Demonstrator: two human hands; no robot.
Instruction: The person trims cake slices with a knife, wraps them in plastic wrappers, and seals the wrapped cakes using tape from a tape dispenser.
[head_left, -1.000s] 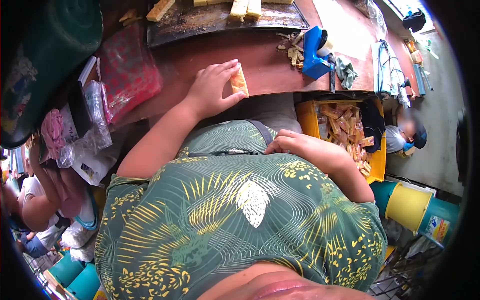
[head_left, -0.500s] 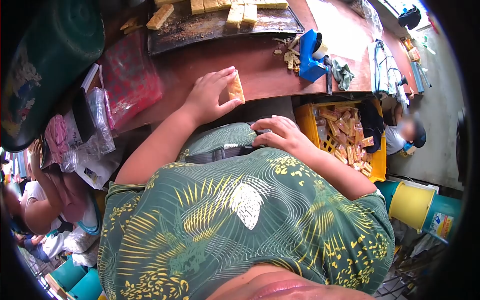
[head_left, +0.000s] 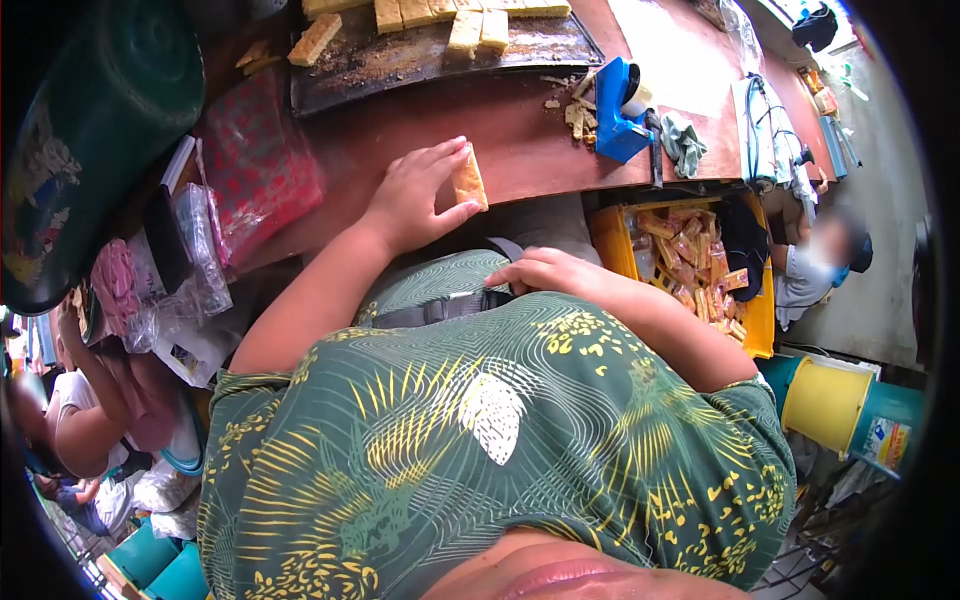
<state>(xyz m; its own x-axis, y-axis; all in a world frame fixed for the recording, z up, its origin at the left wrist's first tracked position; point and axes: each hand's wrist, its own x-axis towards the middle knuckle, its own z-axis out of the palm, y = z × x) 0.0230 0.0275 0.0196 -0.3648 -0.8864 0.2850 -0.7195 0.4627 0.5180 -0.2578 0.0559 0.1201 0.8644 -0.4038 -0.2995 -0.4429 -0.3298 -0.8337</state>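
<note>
My left hand (head_left: 415, 190) is at the table's near edge, thumb and fingers closed around the long sides of a flat, golden rectangular pastry bar (head_left: 469, 180). At my waist, the bent fingers of my right hand (head_left: 548, 274) close on a dark strap (head_left: 440, 310) that runs across my green patterned shirt; the fingertips are partly hidden. Ahead, a dark baking tray (head_left: 450, 75) bears rows of similar bars and brown crumbs. A yellow crate (head_left: 761, 320) to the right of my right hand holds many wrapped bars.
A blue tape dispenser (head_left: 622, 115), broken pastry pieces (head_left: 580, 115) and a green cloth (head_left: 683, 145) lie on the reddish table (head_left: 430, 110). Red plastic packaging (head_left: 260, 155) and a large green container (head_left: 100, 140) are at left. Other people (head_left: 85, 420) sit at both sides.
My right hand has shifted slightly left along the strap and its fingers have bent more. A grey strip shows above it. My left hand keeps the bar almost in place.
</note>
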